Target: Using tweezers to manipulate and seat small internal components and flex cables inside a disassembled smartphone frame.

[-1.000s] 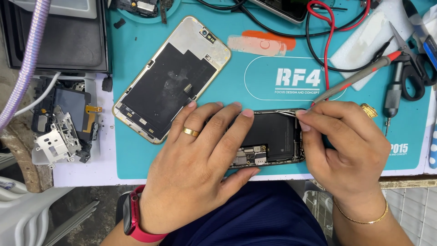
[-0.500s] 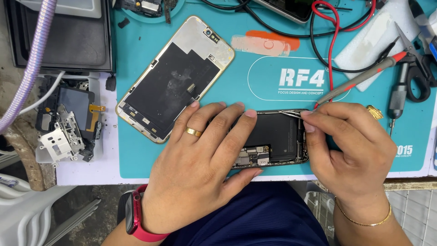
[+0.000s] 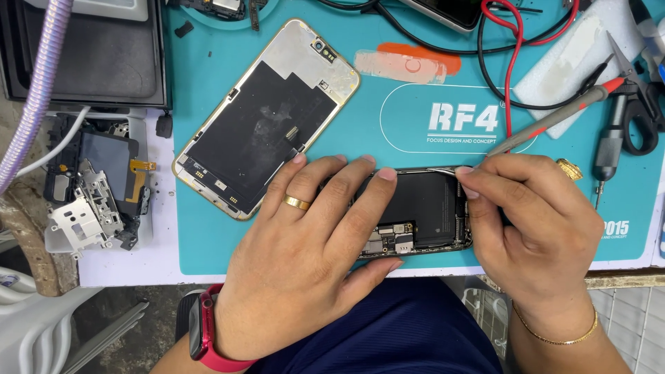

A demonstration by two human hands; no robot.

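Opened phone body, black battery and small boards exposed, flat on the teal work mat near its front edge. Pinned there under the left hand, fingers spread flat across its left half. At its top right corner, right hand, thumb and forefinger pressed together on thin metal tweezers. Just beside, to the left: detached screen panel, face down, tilted. Well apart at right: probe and screwdriver.
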